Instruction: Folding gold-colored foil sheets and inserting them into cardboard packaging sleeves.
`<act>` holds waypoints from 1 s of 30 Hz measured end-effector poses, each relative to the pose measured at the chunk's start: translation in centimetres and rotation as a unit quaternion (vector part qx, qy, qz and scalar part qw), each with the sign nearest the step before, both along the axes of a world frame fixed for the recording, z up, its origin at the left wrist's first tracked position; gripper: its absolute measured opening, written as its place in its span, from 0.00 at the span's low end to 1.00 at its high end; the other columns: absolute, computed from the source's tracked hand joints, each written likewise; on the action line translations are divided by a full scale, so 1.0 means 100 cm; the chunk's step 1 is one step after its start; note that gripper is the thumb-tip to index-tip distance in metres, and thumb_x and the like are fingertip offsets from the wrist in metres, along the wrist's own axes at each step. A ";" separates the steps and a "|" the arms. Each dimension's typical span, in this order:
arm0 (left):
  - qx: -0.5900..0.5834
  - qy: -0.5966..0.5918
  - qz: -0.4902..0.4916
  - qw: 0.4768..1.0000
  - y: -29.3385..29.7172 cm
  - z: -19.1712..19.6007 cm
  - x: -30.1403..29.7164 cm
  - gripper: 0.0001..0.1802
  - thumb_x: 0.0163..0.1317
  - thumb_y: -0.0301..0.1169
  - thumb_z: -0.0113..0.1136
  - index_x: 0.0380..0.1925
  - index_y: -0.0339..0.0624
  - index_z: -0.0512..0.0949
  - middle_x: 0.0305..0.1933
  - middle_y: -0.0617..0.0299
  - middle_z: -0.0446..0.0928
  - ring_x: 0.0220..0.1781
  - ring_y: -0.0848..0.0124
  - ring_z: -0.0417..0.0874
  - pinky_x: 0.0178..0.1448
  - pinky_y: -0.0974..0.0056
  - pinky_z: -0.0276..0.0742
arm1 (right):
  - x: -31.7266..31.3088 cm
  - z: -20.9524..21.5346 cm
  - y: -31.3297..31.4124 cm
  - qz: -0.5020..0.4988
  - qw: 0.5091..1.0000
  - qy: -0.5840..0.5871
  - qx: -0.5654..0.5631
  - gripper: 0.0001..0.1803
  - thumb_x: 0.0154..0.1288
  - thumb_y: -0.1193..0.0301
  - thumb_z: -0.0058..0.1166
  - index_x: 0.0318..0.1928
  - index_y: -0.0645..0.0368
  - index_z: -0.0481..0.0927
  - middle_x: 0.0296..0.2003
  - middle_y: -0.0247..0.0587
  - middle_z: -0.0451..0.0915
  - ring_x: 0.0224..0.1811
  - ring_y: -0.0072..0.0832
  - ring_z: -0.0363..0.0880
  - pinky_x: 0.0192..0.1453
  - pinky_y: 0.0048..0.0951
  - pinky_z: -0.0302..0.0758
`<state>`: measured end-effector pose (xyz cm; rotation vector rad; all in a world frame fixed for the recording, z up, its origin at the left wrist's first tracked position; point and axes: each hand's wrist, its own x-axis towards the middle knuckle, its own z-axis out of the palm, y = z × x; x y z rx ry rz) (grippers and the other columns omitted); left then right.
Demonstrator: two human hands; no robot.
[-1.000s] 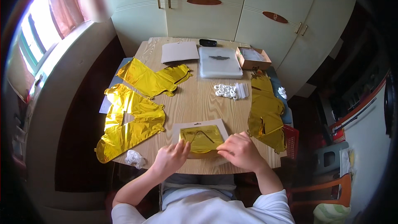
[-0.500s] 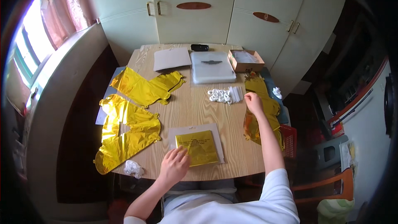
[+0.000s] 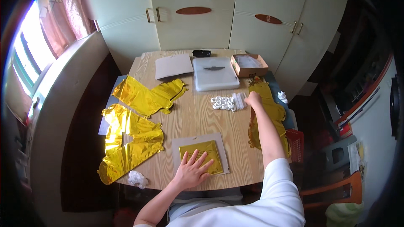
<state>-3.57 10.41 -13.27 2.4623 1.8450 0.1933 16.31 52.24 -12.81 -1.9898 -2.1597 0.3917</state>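
Near the front edge of the table lies a folded gold foil balloon (image 3: 213,156) with faint printing, on a grey card (image 3: 179,143) with a hanging slot. My left hand (image 3: 194,171) rests on that gold packet, fingers spread. Farther off, my right hand (image 3: 253,99) has its fingers pinched together at the right end of a row of clear plastic straws (image 3: 240,100); what it grips is too small to tell. White ribbon rolls (image 3: 224,103) are heaped beside the straws. Under my right forearm lies a flat gold foil balloon (image 3: 271,111).
Flat gold foil balloons (image 3: 145,96) cover the left side. At the back are a stack of grey cards (image 3: 173,66), clear plastic sleeves (image 3: 216,74), a black object (image 3: 201,53) and a cardboard box (image 3: 252,72). Crumpled white plastic (image 3: 137,179) sits at the front left edge.
My left hand has moved right and flattened with spread fingers onto the gold packet. My right hand has shifted slightly left to the straws. The whole view has tilted a little.
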 end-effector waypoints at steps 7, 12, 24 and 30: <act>-0.021 -0.018 0.002 1.000 -0.002 0.007 -0.001 0.41 0.64 0.64 0.45 0.73 0.60 0.58 0.76 0.57 0.57 0.79 0.49 0.50 0.77 0.36 0.39 | 0.004 0.049 -0.074 0.114 0.989 0.090 0.027 0.12 0.52 0.67 0.61 0.32 0.63 0.84 0.34 0.52 0.85 0.35 0.40 0.85 0.41 0.35 0.80; -0.009 -0.054 0.017 0.998 0.002 0.004 -0.003 0.44 0.58 0.61 0.56 0.71 0.54 0.61 0.75 0.56 0.60 0.77 0.47 0.53 0.76 0.35 0.41 | 0.028 0.079 -0.243 0.252 0.920 0.287 -0.092 0.03 0.61 0.77 0.56 0.35 0.58 0.80 0.26 0.30 0.80 0.28 0.14 0.76 0.33 0.22 0.74; 0.035 -0.080 0.004 0.996 0.002 0.007 -0.002 0.30 0.64 0.55 0.54 0.65 0.64 0.70 0.71 0.56 0.66 0.74 0.44 0.59 0.75 0.33 0.46 | 0.059 0.016 -0.389 0.309 0.916 0.257 -0.025 0.05 0.57 0.75 0.58 0.35 0.56 0.82 0.32 0.42 0.82 0.32 0.40 0.83 0.37 0.37 0.80; 0.040 -0.078 0.010 0.996 0.001 0.006 -0.001 0.30 0.65 0.55 0.53 0.65 0.64 0.70 0.71 0.56 0.66 0.74 0.44 0.59 0.74 0.33 0.46 | 0.050 0.009 -0.390 0.298 0.920 0.255 0.007 0.04 0.57 0.75 0.57 0.34 0.57 0.82 0.32 0.42 0.82 0.32 0.40 0.83 0.37 0.37 0.80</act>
